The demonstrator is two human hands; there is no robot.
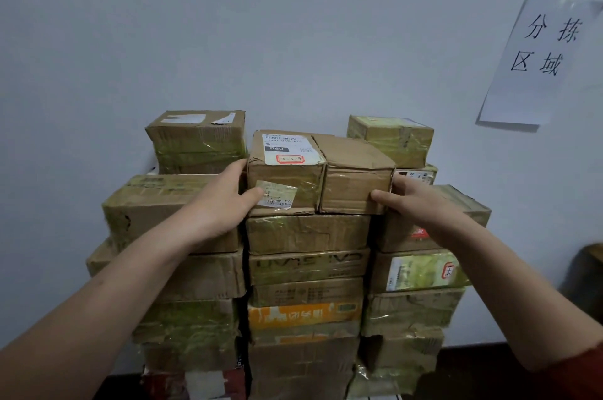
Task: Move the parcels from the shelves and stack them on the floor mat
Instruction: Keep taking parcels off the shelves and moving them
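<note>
Gripping labelled box [287, 167] with left hand [225, 200], plain box [355, 177] with right hand [421, 203]; pressing pair together, likely for keeping both steady atop middle stack [306, 262].

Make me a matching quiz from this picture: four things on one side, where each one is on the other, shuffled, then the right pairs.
Things: 1 paper sign; 2 orange box; 3 left hand; 4 right hand.
Places: A on the white-labelled box; B on the wall; C on the plain brown box; D partway down the middle stack.
Pairs: 1-B; 2-D; 3-A; 4-C.
</note>
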